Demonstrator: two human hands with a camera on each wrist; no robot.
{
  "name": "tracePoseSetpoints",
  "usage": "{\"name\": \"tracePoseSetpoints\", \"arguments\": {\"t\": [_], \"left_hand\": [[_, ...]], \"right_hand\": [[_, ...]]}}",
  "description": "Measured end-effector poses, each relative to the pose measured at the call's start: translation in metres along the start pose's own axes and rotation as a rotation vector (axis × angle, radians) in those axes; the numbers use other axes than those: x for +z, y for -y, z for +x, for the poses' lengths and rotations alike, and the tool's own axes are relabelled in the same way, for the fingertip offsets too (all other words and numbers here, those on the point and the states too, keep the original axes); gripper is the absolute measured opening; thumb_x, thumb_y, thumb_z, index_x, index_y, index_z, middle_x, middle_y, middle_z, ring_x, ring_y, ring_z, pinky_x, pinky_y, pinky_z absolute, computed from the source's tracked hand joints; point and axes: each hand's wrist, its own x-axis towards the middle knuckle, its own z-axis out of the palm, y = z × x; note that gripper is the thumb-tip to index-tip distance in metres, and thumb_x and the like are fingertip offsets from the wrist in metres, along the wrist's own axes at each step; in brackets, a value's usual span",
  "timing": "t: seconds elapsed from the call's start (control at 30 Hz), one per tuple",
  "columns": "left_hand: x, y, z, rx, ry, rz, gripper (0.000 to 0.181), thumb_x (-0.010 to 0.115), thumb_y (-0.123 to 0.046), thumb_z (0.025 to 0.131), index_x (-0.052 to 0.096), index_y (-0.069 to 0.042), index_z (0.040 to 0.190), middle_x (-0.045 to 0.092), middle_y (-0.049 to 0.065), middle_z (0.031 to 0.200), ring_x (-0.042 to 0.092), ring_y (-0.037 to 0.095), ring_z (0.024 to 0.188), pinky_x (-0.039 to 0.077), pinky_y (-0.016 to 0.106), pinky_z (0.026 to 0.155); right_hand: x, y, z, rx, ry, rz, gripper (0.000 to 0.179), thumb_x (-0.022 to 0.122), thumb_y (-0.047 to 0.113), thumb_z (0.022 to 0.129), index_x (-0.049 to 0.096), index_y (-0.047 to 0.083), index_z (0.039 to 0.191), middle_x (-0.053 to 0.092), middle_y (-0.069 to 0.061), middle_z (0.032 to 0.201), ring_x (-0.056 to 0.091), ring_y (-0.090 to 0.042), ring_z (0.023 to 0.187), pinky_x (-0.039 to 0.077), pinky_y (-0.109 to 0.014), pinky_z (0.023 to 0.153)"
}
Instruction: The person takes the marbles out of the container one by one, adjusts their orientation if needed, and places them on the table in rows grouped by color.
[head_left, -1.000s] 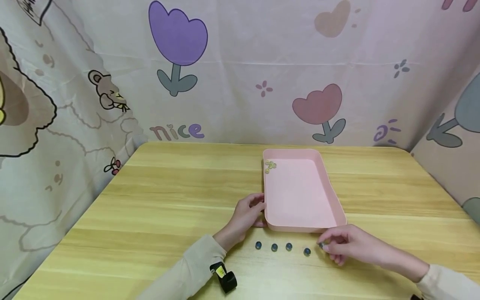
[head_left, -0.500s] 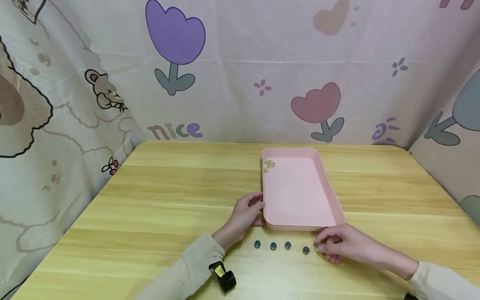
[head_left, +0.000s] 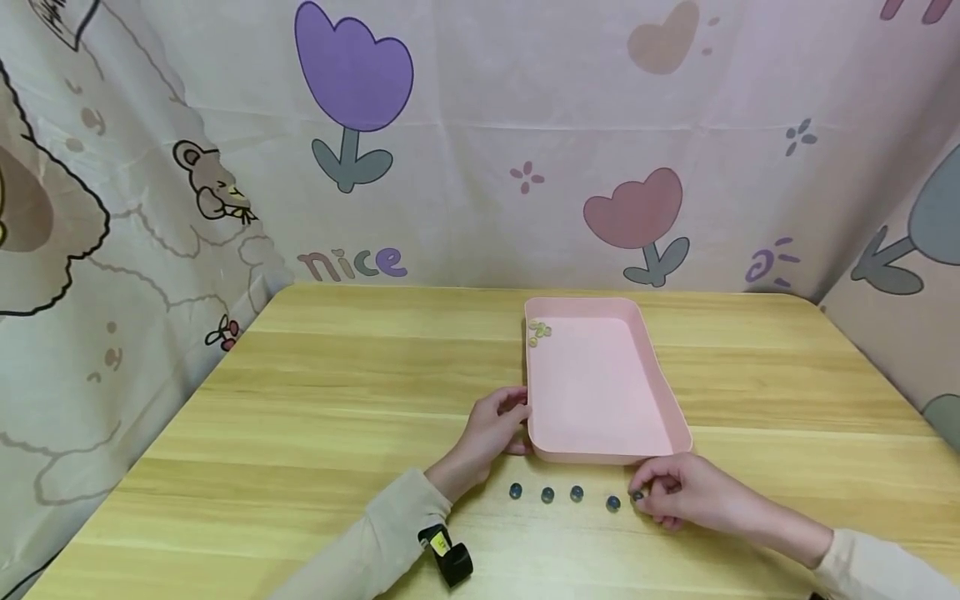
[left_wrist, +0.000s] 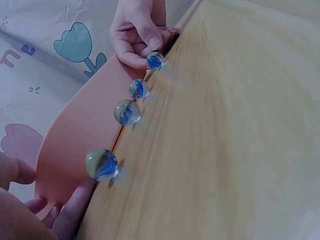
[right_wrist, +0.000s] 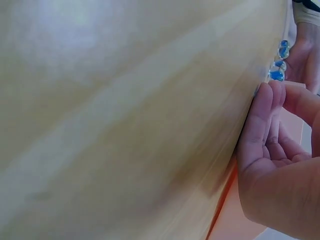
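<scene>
A row of several clear glass marbles with blue swirls lies on the table in front of the pink tray; the row's left-end marble is nearest my left hand. That hand rests its fingers against the tray's left wall by the front corner, fingers only slightly bent. At the right end, my right hand pinches another marble between thumb and index finger, low over the table and right of the row's last marble. In the right wrist view, the fingers mostly hide the pinched marble.
Several small yellowish-green marbles sit in the tray's far left corner. The wooden table ends at a printed cloth hung behind and at the sides. A black camera is strapped to the left sleeve.
My right hand has shifted slightly left with the pinched marble, closer to the end of the row. The left hand, the tray and the row of marbles stay put.
</scene>
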Motion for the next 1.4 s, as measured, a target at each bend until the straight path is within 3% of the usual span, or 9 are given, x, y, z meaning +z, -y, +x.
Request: {"name": "tracePoseSetpoints", "arguments": {"t": [0.67,0.97,1.27,1.4], "left_hand": [[-0.0019,0.0027,-0.0003,-0.007,-0.005,-0.025,0.038,0.056,-0.008,0.095,0.053,0.002,0.132,0.055,0.014,0.122,0.06,0.025,0.102,0.061,0.032,0.061],[-0.001,0.0024,0.0006,0.008,0.009,-0.018,0.038,0.057,-0.008,0.094,0.053,0.002,0.131,0.056,0.014,0.12,0.061,0.023,0.099,0.061,0.031,0.06],[-0.0003,0.0023,0.0008,0.008,0.01,-0.016,0.039,0.056,-0.008,0.095,0.053,0.002,0.132,0.056,0.014,0.119,0.062,0.023,0.097,0.061,0.031,0.06],[-0.0009,0.002,0.0006,0.009,0.002,-0.01,0.039,0.056,-0.008,0.095,0.053,0.002,0.132,0.056,0.014,0.118,0.062,0.023,0.096,0.061,0.031,0.06]], "right_hand": [[0.0032,0.0026,0.0008,0.004,-0.027,-0.051,0.013,0.062,-0.004,0.083,0.062,-0.004,0.096,0.054,0.002,0.064,0.051,-0.007,0.057,0.049,-0.021,0.047],[0.0036,-0.0002,-0.0014,0.009,-0.031,-0.057,0.013,0.065,0.0,0.087,0.061,-0.003,0.098,0.053,0.003,0.065,0.049,-0.006,0.056,0.047,-0.02,0.046],[0.0014,-0.0043,-0.0059,0.005,-0.044,-0.075,0.021,0.066,0.003,0.087,0.06,-0.005,0.106,0.053,0.004,0.065,0.048,-0.005,0.055,0.042,-0.019,0.044],[0.0005,-0.0044,-0.007,0.009,-0.041,-0.058,0.022,0.065,0.002,0.088,0.059,-0.006,0.107,0.052,0.004,0.065,0.049,-0.006,0.057,0.044,-0.02,0.046]]}}
